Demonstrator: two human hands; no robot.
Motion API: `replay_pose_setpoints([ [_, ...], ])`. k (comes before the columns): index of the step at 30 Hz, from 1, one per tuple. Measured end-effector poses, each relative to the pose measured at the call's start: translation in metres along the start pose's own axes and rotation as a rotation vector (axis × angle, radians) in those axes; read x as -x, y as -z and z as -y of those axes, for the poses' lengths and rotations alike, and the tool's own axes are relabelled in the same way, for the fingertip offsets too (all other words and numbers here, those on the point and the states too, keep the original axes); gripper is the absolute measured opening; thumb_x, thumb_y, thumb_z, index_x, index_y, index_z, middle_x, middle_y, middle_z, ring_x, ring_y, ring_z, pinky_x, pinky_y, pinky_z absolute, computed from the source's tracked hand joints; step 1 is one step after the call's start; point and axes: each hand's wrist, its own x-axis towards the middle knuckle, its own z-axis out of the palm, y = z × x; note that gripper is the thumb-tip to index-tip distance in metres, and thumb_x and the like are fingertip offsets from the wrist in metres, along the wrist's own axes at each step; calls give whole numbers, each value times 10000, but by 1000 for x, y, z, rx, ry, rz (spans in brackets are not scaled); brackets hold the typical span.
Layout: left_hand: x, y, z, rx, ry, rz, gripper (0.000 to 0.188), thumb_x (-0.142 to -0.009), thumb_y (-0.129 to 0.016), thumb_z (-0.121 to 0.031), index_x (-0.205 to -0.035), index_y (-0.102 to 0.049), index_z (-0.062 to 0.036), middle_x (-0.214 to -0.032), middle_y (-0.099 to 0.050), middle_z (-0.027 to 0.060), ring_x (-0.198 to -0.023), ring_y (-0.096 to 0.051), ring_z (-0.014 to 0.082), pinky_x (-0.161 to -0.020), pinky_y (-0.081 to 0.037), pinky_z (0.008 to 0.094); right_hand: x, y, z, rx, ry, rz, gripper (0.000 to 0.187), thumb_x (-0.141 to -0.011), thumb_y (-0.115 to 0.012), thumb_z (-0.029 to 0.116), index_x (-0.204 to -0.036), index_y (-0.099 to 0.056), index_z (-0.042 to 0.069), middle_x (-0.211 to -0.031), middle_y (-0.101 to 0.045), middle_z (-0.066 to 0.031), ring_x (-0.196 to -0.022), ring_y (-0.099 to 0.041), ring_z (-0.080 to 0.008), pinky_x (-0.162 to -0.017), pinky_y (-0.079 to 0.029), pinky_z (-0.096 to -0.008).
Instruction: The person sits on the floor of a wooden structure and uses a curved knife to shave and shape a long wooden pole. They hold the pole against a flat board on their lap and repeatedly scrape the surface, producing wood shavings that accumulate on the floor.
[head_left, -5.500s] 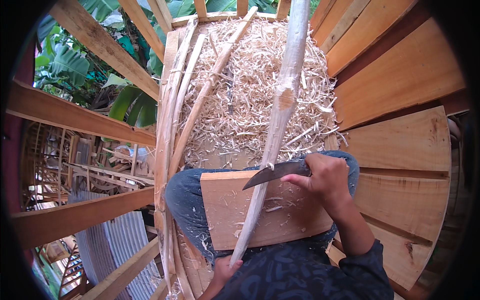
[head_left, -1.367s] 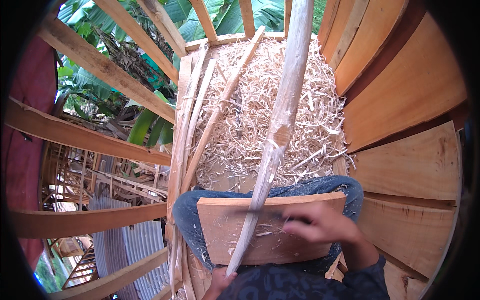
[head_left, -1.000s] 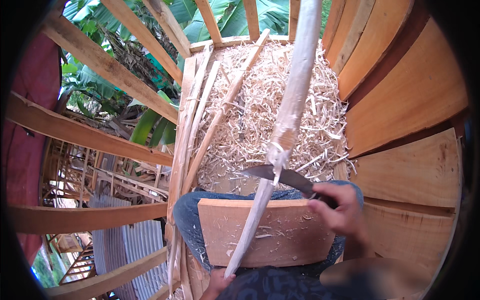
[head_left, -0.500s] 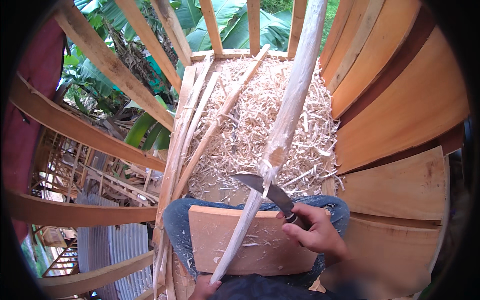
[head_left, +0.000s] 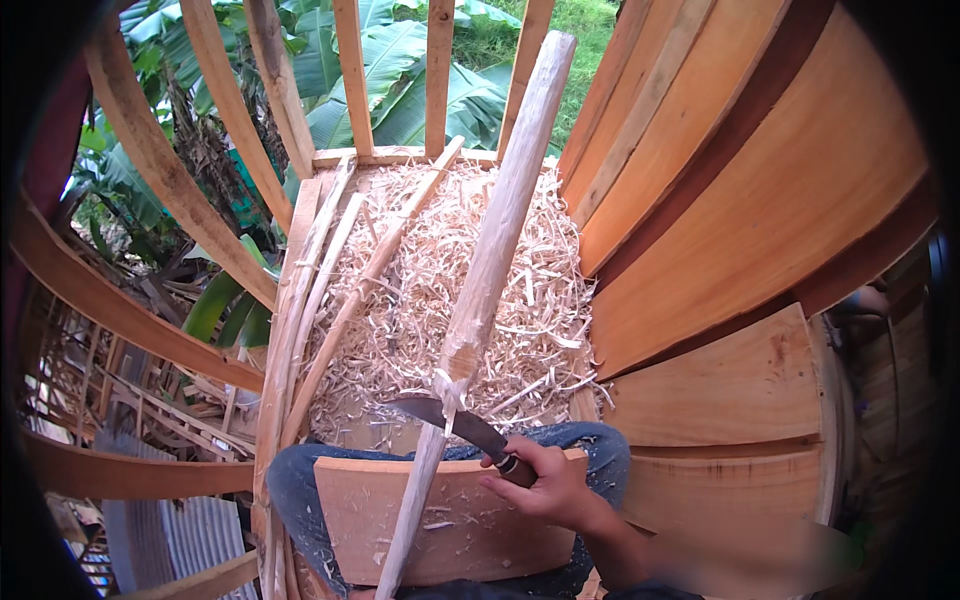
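A long peeled wooden pole (head_left: 492, 240) slants up and away from my lap, thick at the far end and thinner towards me. My right hand (head_left: 548, 488) is closed round the dark handle of a curved knife (head_left: 468, 425). Its blade lies across the pole at the step where the thick part ends, with pale curled shavings bunched against it. Only a sliver of my left hand (head_left: 362, 594) shows at the lower edge, by the pole's near end; it is closed on the pole. A flat wooden board (head_left: 500, 545) rests across my thighs, under the pole.
Wood shavings (head_left: 530, 300) heap over the floor ahead. Long wooden strips (head_left: 300, 290) lie along the left side. Upright slats (head_left: 355, 80) stand ahead and left, with wide planks (head_left: 750, 200) on the right. Banana leaves and corrugated metal sheet (head_left: 195, 540) show outside.
The view has shifted, so the scene sits further left and lower, and the pole's far tip shows. My left hand has mostly slipped out at the lower edge. The knife stays at the same step.
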Motion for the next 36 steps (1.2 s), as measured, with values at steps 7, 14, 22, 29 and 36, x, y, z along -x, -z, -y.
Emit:
replay_pose_setpoints([
  [7, -1, -1, 1, 13, 27, 30, 419, -762, -572, -469, -780, -628, -55, -625, -578, 114, -559, -555, 253, -518, -427, 372, 0, -12, 0, 67, 45, -136, 188, -752, -687, 70, -878, -561, 12, -743, -611, -63, -678, -599, -89, -593, -456, -223],
  [14, -1, -1, 4, 27, -96, 0, 339, -781, -590, -360, -781, -621, -23, -625, -574, 148, -556, -549, 282, -523, -428, 381, -3, -20, -11, 446, 315, -278, 165, -757, -675, 79, -862, -567, 11, -688, -603, -76, -619, -605, -131, -557, -448, -247],
  [22, -2, 3, 1, 15, -54, 58, 264, -759, -601, -281, -812, -643, -26, -677, -603, 155, -598, -579, 297, -555, -455, 378, 2, -5, 21, 161, -32, 411, 191, -794, -639, 134, -920, -546, 25, -624, -555, -50, -546, -526, -105, -503, -402, -257],
  [29, -1, 1, 0, 60, 66, 67, 231, -723, -628, -222, -835, -656, -21, -683, -627, 119, -624, -606, 210, -573, -474, 335, 3, 2, 34, -32, -95, 289, 170, -788, -649, 104, -904, -551, 30, -583, -500, 37, -508, -440, -4, -458, -315, -181],
  [36, 1, -4, 53, 80, -167, 33, 464, -751, -618, -439, -574, -517, -22, -471, -448, 50, -466, -425, 104, -453, -371, 298, 3, 1, 35, -236, -137, -16, 147, -776, -634, 37, -872, -524, 23, -584, -500, 28, -446, -435, -14, -401, -318, -179],
])
